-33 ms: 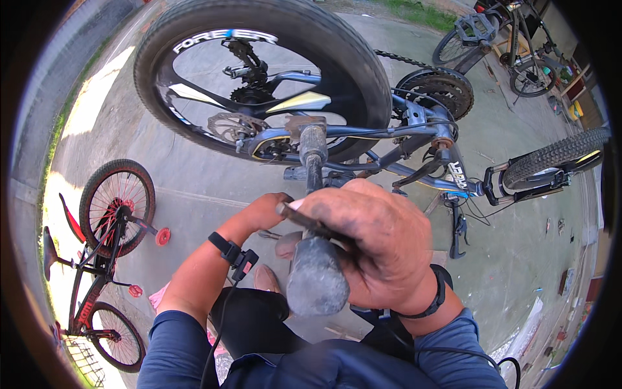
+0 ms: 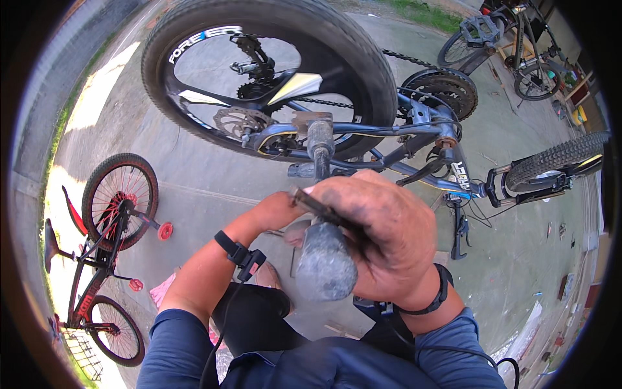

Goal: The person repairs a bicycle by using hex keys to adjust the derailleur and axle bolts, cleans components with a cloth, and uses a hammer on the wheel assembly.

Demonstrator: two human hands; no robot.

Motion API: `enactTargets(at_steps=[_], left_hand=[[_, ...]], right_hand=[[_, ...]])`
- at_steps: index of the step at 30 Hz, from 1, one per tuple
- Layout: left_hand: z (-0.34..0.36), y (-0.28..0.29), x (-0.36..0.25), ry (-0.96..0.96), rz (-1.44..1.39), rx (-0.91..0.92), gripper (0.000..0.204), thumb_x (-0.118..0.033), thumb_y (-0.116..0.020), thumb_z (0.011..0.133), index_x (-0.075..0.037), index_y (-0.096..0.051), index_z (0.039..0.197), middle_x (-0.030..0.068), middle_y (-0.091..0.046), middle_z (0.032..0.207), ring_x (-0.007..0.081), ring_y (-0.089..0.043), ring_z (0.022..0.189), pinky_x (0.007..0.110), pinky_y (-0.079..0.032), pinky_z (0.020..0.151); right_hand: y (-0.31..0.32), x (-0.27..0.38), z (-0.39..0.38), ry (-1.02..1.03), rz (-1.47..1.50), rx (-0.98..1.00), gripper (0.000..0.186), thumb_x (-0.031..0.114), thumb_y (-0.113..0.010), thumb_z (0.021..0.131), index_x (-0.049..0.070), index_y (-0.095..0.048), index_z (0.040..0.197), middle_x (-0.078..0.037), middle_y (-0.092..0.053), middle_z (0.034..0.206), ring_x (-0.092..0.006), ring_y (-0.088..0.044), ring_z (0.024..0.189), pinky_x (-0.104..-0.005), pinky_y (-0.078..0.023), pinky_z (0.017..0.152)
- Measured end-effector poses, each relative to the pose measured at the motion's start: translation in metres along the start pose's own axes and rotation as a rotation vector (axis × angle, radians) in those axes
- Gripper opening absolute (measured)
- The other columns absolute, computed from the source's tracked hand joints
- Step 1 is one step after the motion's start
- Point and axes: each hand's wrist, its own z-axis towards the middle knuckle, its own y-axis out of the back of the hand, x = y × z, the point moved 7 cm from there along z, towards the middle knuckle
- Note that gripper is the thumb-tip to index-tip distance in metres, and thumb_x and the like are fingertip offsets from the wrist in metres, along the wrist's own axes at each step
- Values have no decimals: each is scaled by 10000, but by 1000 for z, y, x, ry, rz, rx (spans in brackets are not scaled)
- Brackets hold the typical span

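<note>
Right hand [image 2: 385,240] is curled round a thin dark tool [image 2: 322,208] crossing over the grey-ended bar [image 2: 326,269], can't tell if the left hand [image 2: 277,210] beside it's clenched, and the blue bike [image 2: 420,115] sits just beyond both.

To the left, a black-and-red bicycle [image 2: 89,289] with red pedals [image 2: 165,231] on concrete ground [image 2: 512,259]; beyond it, a grey wall [image 2: 65,74]. At upper right, another dark bicycle [image 2: 520,42], with a small yellow object [image 2: 578,113] farther right. Green grass [image 2: 421,14] lines the top edge.
</note>
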Motion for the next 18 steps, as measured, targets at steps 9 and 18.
enactTargets(at_steps=[9,18], left_hand=[[-73,-42,-113,-278,-431,-184,436,-338,-570,906,32,-583,1135,220,-654,1010,362,-631,937,409,-493,823],[-80,-39,-102,-135,-873,-181,371,-281,-543,953,33,-566,1151,113,-661,984,175,-635,889,311,-502,788]], right_hand=[[8,-11,-29,-95,47,-118,616,-71,-727,752,14,-460,1300,-158,-564,1236,-142,-586,980,-264,-497,826],[31,-79,-143,-767,163,-237,202,20,-585,892,-7,-556,1090,4,-574,871,-50,-515,751,-202,-432,659]])
